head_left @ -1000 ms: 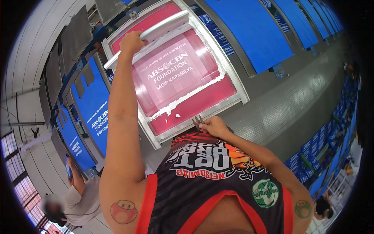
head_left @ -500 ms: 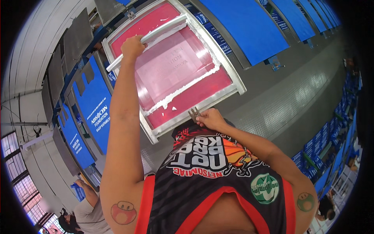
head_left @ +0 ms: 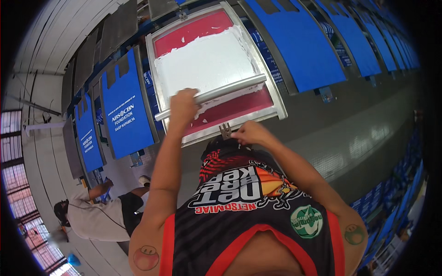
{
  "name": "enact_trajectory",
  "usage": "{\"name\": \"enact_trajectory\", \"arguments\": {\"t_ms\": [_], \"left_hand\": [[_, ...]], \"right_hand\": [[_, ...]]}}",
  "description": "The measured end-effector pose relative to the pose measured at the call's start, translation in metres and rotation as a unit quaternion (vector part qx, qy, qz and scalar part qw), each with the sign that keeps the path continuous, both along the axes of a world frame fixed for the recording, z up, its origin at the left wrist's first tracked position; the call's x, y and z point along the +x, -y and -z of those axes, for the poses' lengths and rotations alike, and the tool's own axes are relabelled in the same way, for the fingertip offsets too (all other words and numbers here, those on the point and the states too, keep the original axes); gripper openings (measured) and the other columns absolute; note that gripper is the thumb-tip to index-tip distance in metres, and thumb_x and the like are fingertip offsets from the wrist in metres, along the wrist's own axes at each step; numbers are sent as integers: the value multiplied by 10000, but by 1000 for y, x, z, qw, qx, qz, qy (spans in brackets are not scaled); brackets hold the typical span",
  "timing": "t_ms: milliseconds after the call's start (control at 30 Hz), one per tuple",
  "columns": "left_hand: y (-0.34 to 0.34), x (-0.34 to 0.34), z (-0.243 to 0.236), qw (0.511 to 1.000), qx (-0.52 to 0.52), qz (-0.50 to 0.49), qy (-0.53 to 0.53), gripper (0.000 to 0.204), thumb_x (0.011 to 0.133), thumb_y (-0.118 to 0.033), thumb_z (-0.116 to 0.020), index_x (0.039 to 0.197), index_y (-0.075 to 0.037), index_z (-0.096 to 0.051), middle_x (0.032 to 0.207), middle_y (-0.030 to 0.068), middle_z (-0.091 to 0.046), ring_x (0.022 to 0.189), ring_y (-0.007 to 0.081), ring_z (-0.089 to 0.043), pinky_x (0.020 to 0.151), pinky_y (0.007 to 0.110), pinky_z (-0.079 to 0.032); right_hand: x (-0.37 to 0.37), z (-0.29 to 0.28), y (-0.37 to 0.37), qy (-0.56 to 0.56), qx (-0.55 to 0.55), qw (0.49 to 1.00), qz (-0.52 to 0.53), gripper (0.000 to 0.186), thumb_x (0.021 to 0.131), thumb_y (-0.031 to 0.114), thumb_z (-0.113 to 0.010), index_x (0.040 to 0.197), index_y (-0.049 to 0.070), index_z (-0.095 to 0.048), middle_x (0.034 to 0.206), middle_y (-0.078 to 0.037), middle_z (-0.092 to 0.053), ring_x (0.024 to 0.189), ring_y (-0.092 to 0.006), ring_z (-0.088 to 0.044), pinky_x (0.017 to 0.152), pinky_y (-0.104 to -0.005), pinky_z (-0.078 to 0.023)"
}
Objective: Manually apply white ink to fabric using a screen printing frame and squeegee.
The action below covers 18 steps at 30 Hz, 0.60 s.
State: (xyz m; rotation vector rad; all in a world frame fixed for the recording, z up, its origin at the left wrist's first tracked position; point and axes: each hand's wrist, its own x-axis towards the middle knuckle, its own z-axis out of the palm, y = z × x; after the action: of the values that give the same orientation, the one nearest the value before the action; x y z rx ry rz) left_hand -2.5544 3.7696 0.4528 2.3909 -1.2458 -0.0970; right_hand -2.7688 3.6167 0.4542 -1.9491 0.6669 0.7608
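Note:
My left hand (head_left: 184, 106) is wrapped round a long silver squeegee (head_left: 232, 87), left of its middle. The squeegee lies across the near part of a metal-framed printing screen (head_left: 271, 89). Beyond it, thick white ink (head_left: 207, 60) covers the middle of the screen. Red areas (head_left: 198, 31) show at the far and near ends, with small white flecks on them. At the frame's near edge is a pronged metal bracket (head_left: 224, 130). The fingertips of my right hand (head_left: 251, 133) are closed on its right side.
Blue-covered boards (head_left: 126, 106) with dark edges stand in a row to the left, and more blue boards (head_left: 299, 50) run off to the right. A grey floor (head_left: 331, 129) lies at the right. At the lower left, another person (head_left: 99, 216) in a light shirt leans in.
My left hand has drawn the squeegee from the screen's far end to its near part. White ink now coats the middle, which was see-through before. My right hand stays at the bracket.

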Motion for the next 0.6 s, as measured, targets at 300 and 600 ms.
{"name": "enact_trajectory", "arguments": {"t_ms": [300, 600], "left_hand": [[-124, 48, 126, 751, -318, -256, -519, 546, 681, 30, -773, 1191, 32, -578, 1340, 181, -459, 1099, 260, -560, 909, 331, -475], [-48, 14, 46, 727, -384, -211, -528, 653, 717, 130, -664, 1333, 61, -457, 1165, 131, -604, 1033, 206, -594, 895, 317, -478]], "right_hand": [[-17, 69, 153, 107, -100, 918, 369, 752, 920, 637, -362, 1192, -27, -587, 1186, -286, -581, 1147, -402, -534, 985, -429, -392], [-76, -21, 177, 149, -151, 855, 473, 600, 898, 538, -525, 1051, -21, -680, 956, -212, -688, 925, -305, -651, 816, -383, -473]]}}
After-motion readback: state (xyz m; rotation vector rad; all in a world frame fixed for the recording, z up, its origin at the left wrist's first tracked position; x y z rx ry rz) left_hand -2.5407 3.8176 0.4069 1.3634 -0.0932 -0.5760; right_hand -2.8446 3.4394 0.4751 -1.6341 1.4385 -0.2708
